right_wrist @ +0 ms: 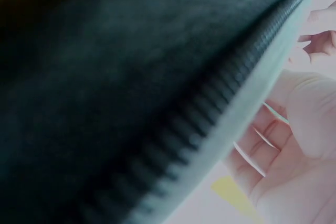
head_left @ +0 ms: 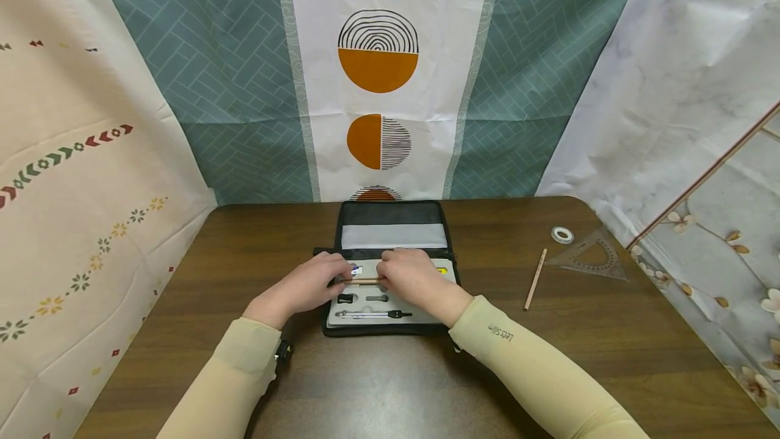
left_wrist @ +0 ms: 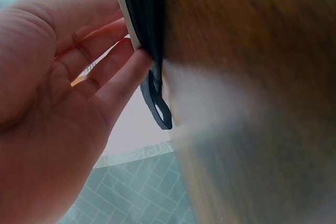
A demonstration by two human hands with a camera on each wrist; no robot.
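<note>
A black zip case [head_left: 390,331] lies unfolded on the table, its pale insert [head_left: 420,320] holding drawing tools. Across the insert runs a thin wooden pencil [head_left: 364,281], level between the hands. My left hand [head_left: 312,281] holds its left end between thumb and fingers; in the left wrist view the little finger of this hand [left_wrist: 68,72] reaches the case's zipped edge. At the pencil's other end, my right hand [head_left: 416,278] grips it from above, hiding that end. Nearer me in the insert are a metal compass [head_left: 372,314], a black sharpener [head_left: 345,298] and a small grey piece [head_left: 376,298].
Right of the case, a second pencil [head_left: 536,280] lies on the brown table [head_left: 378,385], near a white tape roll [head_left: 562,235] and a clear set square [head_left: 591,259]. The case's raised lid [head_left: 393,212] stands toward the patterned curtain behind. A yellow item [head_left: 441,270] shows beside the right hand.
</note>
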